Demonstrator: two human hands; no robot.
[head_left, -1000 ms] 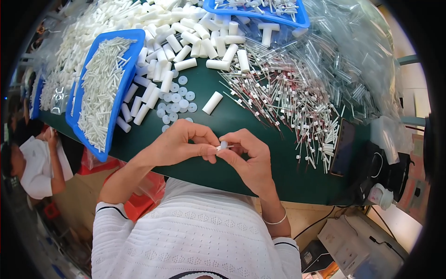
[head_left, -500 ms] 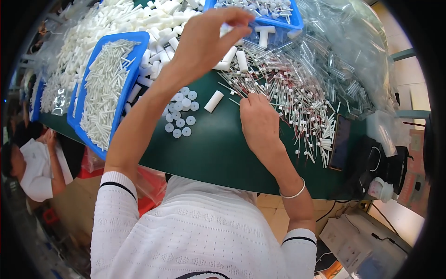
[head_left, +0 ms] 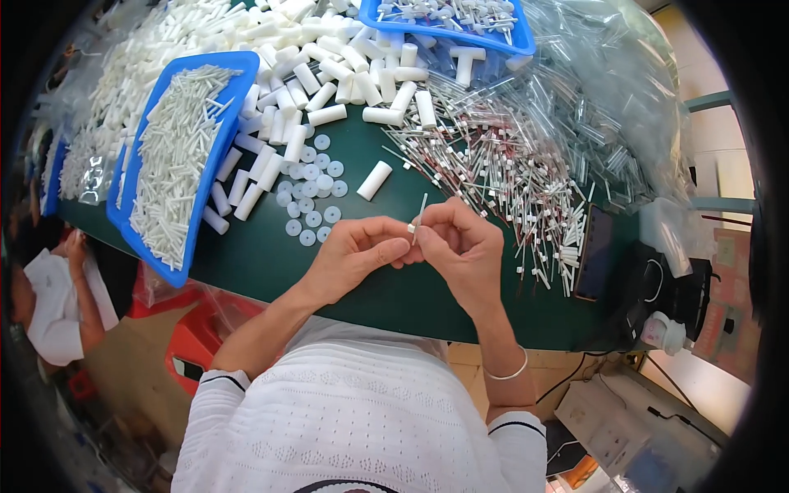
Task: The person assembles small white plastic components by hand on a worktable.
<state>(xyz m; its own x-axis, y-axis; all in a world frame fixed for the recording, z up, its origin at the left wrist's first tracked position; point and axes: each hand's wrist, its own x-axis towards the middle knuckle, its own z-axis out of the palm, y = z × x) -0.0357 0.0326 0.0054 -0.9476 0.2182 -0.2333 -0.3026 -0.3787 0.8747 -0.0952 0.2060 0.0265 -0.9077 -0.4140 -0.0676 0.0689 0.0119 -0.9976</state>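
Over the near part of the green table, my left hand (head_left: pixel 355 253) and my right hand (head_left: pixel 462 251) meet at the fingertips. Pinched between them is a thin pale rod with a small white block on it (head_left: pixel 422 207), its upper end pointing up and away. My fingers hide its lower end. Ahead of my hands a single white cylinder (head_left: pixel 375 181) lies on its own. Several translucent white discs with centre holes (head_left: pixel 313 218) are scattered left of it. To the right spreads a heap of similar thin rods with small white blocks (head_left: pixel 526 181).
A blue tray of short white tubes (head_left: pixel 177 164) stands at left, beside a pile of white cylinders (head_left: pixel 320 70). Another blue tray (head_left: pixel 460 39) is at the far edge. Clear plastic tubes (head_left: pixel 608 123), a phone (head_left: pixel 593 255) and a black bag (head_left: pixel 682 296) lie right. A person (head_left: pixel 62 296) sits at left.
My left hand has come down from over the far pile to meet my right hand. My right hand has left the rod heap and moved nearer, holding a rod.
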